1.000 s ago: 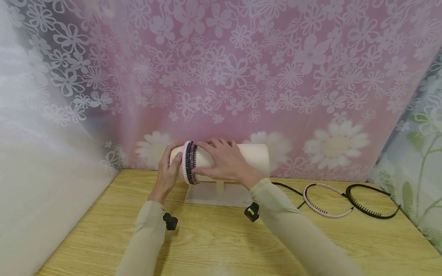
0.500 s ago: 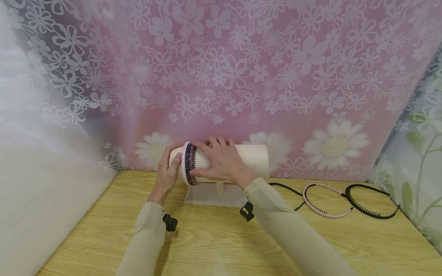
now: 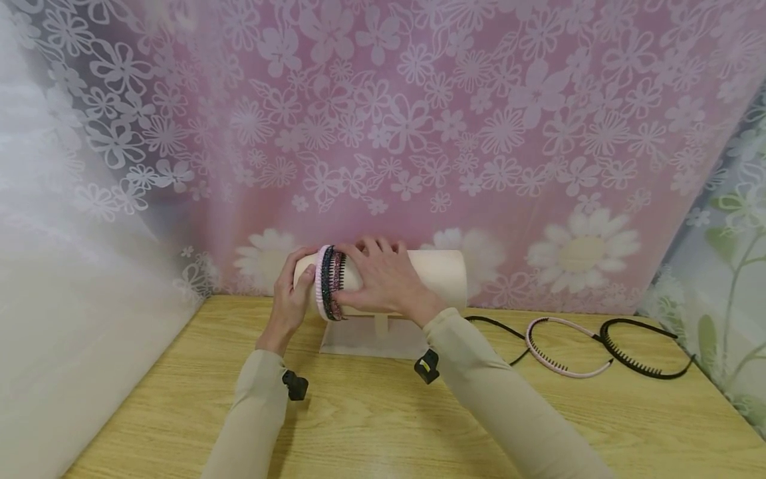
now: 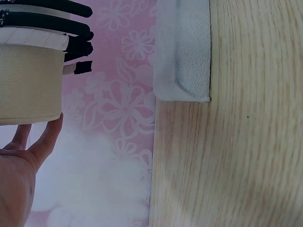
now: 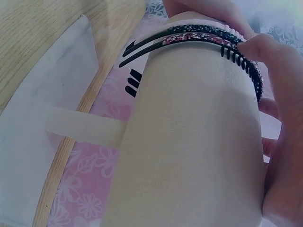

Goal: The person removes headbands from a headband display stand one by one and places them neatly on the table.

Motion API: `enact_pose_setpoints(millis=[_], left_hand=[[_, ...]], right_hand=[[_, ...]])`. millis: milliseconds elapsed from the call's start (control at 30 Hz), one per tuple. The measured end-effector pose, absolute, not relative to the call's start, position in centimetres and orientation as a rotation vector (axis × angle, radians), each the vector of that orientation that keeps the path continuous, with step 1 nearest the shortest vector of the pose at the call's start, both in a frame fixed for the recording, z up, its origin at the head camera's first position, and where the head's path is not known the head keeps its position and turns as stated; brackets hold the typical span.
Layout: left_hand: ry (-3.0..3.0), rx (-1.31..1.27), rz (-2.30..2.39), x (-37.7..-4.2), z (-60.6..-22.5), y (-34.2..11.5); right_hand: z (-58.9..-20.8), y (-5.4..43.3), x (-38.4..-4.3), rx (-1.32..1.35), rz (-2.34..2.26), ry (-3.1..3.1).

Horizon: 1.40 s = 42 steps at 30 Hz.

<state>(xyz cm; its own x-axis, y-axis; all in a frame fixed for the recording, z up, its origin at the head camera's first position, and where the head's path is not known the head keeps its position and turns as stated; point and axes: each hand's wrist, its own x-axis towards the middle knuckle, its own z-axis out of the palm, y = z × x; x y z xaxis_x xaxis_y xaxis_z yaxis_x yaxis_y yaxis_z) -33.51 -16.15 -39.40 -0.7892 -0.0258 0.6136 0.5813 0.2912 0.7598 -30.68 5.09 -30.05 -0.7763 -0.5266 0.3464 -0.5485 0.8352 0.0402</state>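
A cream cylindrical headband stand (image 3: 445,276) lies sideways above its pale base (image 3: 350,340). My left hand (image 3: 290,299) grips its left end, with the thumb in front; in the left wrist view fingertips touch the end's edge. Near that end sit a pale pink ribbed headband (image 3: 320,286), a dark glittery headband (image 3: 326,276) and a pink glittery headband (image 5: 196,37), side by side round the cylinder. My right hand (image 3: 387,276) arches over the cylinder, its thumb and index finger holding the pink glittery headband at front and top. Its other fingers reach behind the cylinder, partly hidden.
Right of the stand on the wooden table (image 3: 371,419) lie a thin black headband (image 3: 499,324), a pink toothed headband (image 3: 565,322) and a black toothed headband (image 3: 634,322). A pink flowered curtain (image 3: 383,133) hangs close behind the stand.
The pink glittery headband has shifted slightly right, and a narrow gap with black teeth now shows between it and the dark one. The right forearm moved a little left; the left hand stays put.
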Motion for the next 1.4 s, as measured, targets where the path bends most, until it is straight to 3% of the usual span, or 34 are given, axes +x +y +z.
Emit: enact_pose_setpoints(millis=[1400], left_hand=[[-2.046,-0.487,-1.531,-33.71,-39.40,-16.26]], right_hand=[[-29.12,5.51,-30.62,0.846,0.116,-2.753]])
